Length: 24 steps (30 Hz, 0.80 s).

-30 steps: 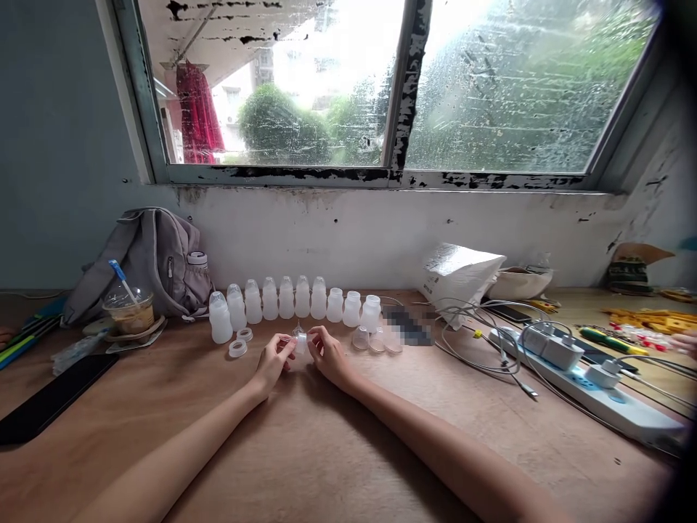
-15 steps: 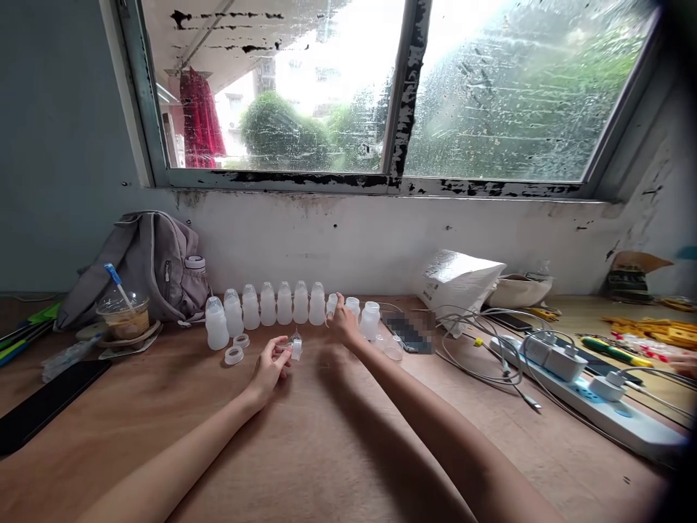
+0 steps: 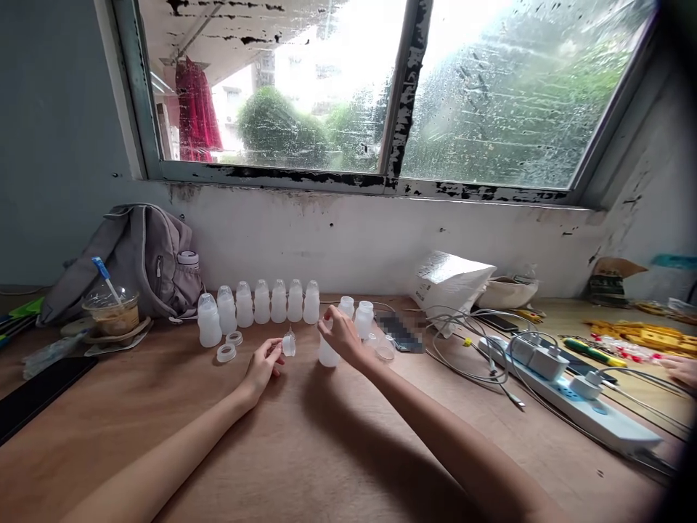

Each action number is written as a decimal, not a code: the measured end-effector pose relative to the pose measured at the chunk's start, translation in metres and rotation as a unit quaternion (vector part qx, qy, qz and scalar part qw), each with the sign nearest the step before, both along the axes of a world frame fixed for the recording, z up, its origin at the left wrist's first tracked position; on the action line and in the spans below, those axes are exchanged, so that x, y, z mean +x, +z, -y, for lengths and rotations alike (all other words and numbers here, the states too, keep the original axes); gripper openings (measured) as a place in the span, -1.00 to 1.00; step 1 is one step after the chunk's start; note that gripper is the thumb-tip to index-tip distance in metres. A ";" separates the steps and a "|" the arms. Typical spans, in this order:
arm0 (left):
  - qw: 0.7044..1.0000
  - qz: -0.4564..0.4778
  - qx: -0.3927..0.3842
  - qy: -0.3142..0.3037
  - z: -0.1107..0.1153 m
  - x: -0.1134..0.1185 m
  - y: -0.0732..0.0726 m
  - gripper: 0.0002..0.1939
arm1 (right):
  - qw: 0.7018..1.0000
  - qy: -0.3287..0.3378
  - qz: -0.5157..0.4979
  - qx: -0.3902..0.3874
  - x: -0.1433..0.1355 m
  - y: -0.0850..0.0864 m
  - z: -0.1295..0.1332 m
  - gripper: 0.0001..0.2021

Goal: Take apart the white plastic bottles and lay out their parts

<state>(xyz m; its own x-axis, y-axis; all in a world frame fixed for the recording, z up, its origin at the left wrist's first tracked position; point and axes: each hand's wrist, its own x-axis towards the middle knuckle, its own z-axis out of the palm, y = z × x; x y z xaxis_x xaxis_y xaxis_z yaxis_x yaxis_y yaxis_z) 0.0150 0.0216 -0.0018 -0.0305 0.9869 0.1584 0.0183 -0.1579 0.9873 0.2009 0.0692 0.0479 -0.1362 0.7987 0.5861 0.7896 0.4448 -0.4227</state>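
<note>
My left hand (image 3: 261, 372) pinches a clear bottle nipple in its white collar (image 3: 289, 344), tilted just above the table. My right hand (image 3: 343, 334) grips a frosted white baby bottle (image 3: 327, 354) by its upper part; the fingers hide its neck. The bottle is upright, a short way right of the nipple. Behind the hands, several baby bottles with domed caps (image 3: 262, 303) stand in a row. Two open bottles (image 3: 364, 319) without caps are behind my right hand. Two white collar rings (image 3: 226, 353) lie left of my left hand, and clear caps (image 3: 385, 349) lie beside my right wrist.
A grey backpack (image 3: 136, 261), an iced drink cup (image 3: 112, 311) and a black flat object (image 3: 46, 396) are on the left. Rightward are a white bag (image 3: 454, 283), loose cables (image 3: 462, 359) and a power strip (image 3: 577, 407). Another person's hand (image 3: 680, 368) shows at the right edge.
My right hand has taken a bottle out of the row and brought it toward me. The nipple in my left hand stays nearly in place. The view has shifted slightly.
</note>
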 end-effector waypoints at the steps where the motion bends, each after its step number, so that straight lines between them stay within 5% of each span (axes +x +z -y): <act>1: 1.000 0.003 -0.001 0.000 0.000 0.000 0.000 -0.62 | 0.999 0.028 -0.031 0.008 -0.002 -0.005 0.005 -0.87; 5: 1.000 0.018 -0.005 0.002 0.001 0.001 0.001 -0.62 | 0.982 0.128 -0.140 -0.013 -0.009 -0.027 0.024 -0.53; 10: 0.999 0.051 -0.014 -0.001 0.005 0.002 0.006 -0.68 | 0.973 0.196 -0.101 -0.069 -0.012 -0.048 0.032 -0.50; 24: 0.996 0.066 0.019 0.060 0.002 -0.002 0.009 -0.64 | 0.986 0.084 0.128 0.062 -0.020 -0.056 0.039 -0.41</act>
<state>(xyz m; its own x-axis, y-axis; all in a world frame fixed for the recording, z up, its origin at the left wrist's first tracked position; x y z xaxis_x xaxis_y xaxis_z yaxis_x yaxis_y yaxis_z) 0.0130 0.0195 0.0067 -0.1701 0.9685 0.1821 -0.0900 -0.1993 0.9758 0.1812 0.0301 -0.0078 -0.4175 0.6770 0.6061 0.7739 0.6145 -0.1533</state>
